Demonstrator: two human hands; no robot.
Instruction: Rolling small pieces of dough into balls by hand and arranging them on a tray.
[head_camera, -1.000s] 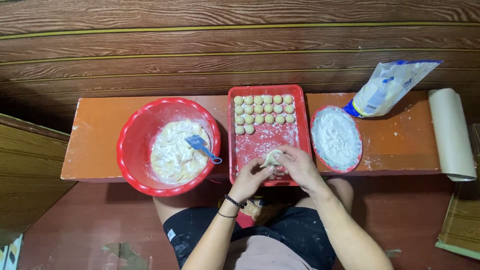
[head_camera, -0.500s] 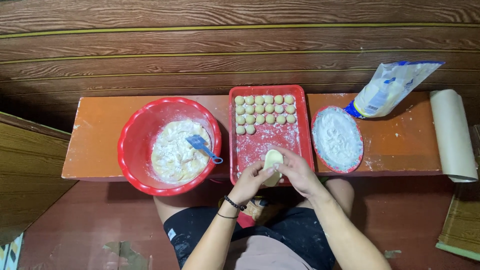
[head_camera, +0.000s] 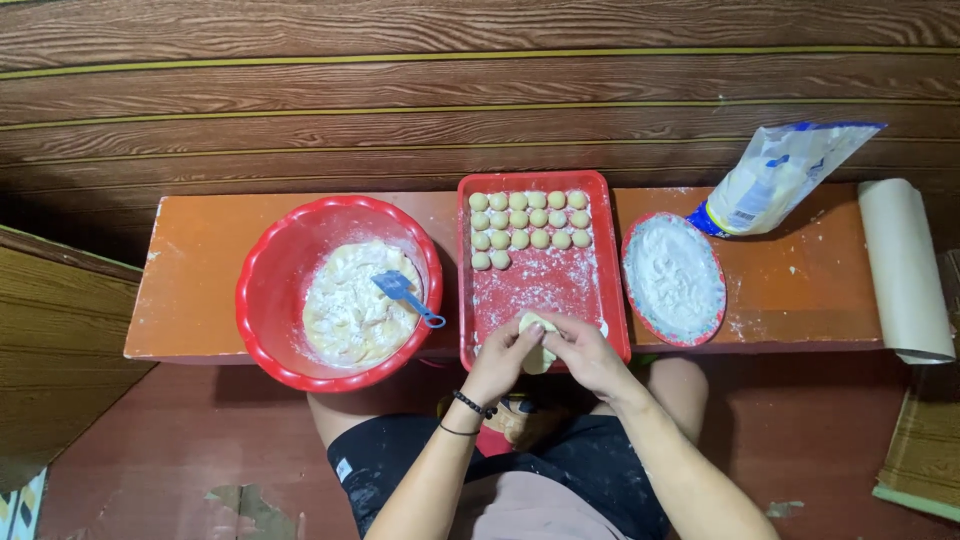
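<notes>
A: Why's the dough piece (head_camera: 537, 340) held over the red tray (head_camera: 610, 300) at the counter's (head_camera: 200, 290) near edge?

B: Floured landing spot, I guess. Left hand (head_camera: 503, 362) and right hand (head_camera: 583, 355), each grip pinched shut on it.

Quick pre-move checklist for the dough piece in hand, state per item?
1. Dough piece held by both hands, left hand and right hand: ok.
2. Hands over the near end of the tray: ok.
3. Free floured space on the tray below the balls: ok.
4. Flour plate within right hand's reach: ok, likely.
5. Bowl holds filling with spatula inside: ok.
6. Piece sealed or filled: cannot tell, fingers cover it.
</notes>
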